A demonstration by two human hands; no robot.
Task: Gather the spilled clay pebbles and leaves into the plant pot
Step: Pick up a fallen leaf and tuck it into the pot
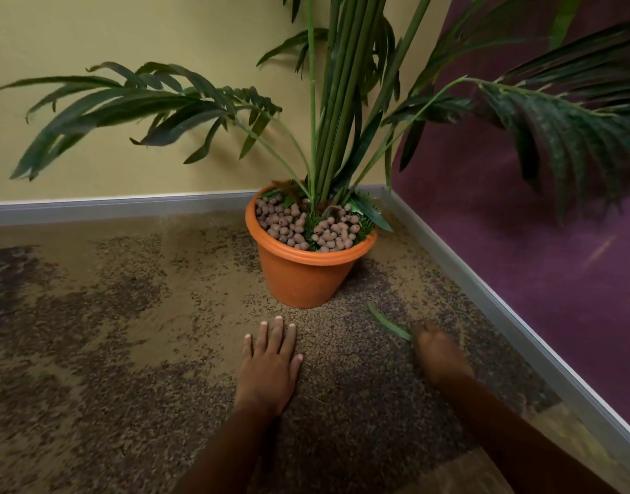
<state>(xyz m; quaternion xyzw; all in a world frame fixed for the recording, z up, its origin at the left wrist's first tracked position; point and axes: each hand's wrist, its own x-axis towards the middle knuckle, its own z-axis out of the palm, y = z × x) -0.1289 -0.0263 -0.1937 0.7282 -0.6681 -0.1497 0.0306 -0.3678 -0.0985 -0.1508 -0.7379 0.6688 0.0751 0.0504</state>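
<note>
A speckled brown and tan carpet (pixel 128 333) filled the lower part of the frame, and it was met by a yellow wall (pixel 128 37) at the upper left and a purple wall (pixel 520 244) at the right. A grey baseboard (pixel 110 205) was seen along the bottom of both walls.

In the corner, near the middle of the frame, an orange plant pot (pixel 306 276) was stood upright on the carpet. It was filled with round brown clay pebbles (pixel 288 222), heaped up to the rim around the green stems (pixel 338 101). Long dark fronds (pixel 128 105) were spread out to the left and right above it.

One green leaf (pixel 386 320) was lying on the carpet just below and to the right of the pot. Its lower end was touched by the right hand (pixel 438 354), which was blurred, so it could not be told if the leaf was pinched.

The left hand (pixel 270 365) was laid flat on the carpet below the pot, with its fingers spread and nothing held.
</note>
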